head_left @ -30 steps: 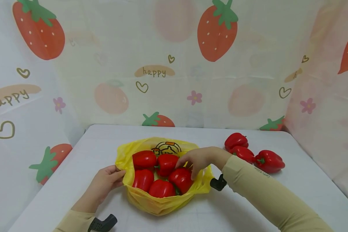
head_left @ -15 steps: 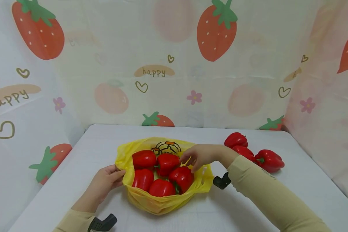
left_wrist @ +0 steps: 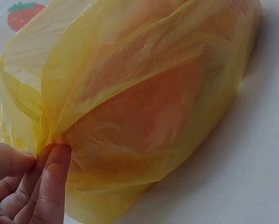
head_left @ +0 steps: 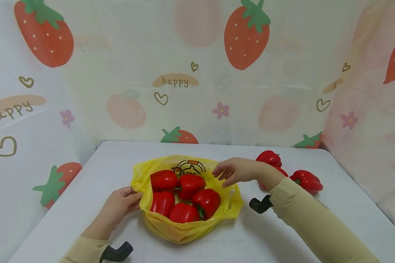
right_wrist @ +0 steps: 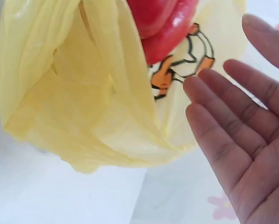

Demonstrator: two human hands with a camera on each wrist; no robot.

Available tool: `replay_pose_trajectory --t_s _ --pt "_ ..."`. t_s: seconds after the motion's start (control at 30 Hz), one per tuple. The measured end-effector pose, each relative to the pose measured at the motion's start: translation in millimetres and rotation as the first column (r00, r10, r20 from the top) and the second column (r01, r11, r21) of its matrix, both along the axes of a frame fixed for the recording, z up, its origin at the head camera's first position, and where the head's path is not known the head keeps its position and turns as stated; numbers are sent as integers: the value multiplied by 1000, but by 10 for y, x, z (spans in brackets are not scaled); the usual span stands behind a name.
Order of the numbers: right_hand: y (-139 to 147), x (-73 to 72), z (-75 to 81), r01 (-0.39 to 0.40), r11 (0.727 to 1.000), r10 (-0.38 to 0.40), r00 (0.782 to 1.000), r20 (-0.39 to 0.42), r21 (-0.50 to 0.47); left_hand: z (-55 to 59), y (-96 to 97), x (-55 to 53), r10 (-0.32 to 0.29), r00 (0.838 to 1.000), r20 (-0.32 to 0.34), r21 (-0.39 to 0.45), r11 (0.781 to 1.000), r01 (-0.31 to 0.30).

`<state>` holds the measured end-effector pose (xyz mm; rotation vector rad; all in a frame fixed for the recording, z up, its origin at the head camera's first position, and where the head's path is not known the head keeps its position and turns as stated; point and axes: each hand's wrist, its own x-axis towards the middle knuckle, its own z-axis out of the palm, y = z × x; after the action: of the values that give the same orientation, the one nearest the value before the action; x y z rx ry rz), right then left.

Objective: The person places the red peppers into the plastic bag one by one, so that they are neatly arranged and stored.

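A yellow plastic bag with a printed drawing lies on the table, its mouth held wide. Several red bell peppers sit inside it in two rows. My left hand pinches the bag's left edge between thumb and fingers; in the left wrist view the plastic bunches at the fingertips. My right hand hovers over the bag's right rim, holding nothing, with fingers loosely extended. The right wrist view shows its palm and spread fingers beside the bag, near the drawing.
Outside the bag at the back right of the white table lie three more red bell peppers, one apart to the right and another farthest back; my right wrist partly hides the third. A strawberry-print curtain stands behind.
My right hand has let go of the pepper at the right of the bag and moved up and to the right, off the peppers. My left hand has stayed on the bag's edge.
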<state>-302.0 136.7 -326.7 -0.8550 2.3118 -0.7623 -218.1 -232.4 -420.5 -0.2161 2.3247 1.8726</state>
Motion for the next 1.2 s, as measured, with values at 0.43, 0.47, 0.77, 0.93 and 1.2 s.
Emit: replay_pose_trajectory --t_s 0.43,0.47,0.77,0.93,1.2 --pt "478 175 116 106 987 -115 991 -72 -123 -2 8 -2 2 1000 4 -15 1000 -2" --pt "521 186 125 115 985 -126 989 -82 -128 2 9 -2 3 1000 3 -14 1000 -3" --pt "933 218 147 199 968 -216 971 -104 -156 12 14 9 3 1000 0 -16 1000 -3" --pt "1145 253 156 264 949 -285 953 -106 -174 13 7 15 6 1000 0 -16 1000 -6" --pt "1574 278 86 341 930 -363 909 -204 -135 20 -5 9 6 1000 6 4 1000 -6"
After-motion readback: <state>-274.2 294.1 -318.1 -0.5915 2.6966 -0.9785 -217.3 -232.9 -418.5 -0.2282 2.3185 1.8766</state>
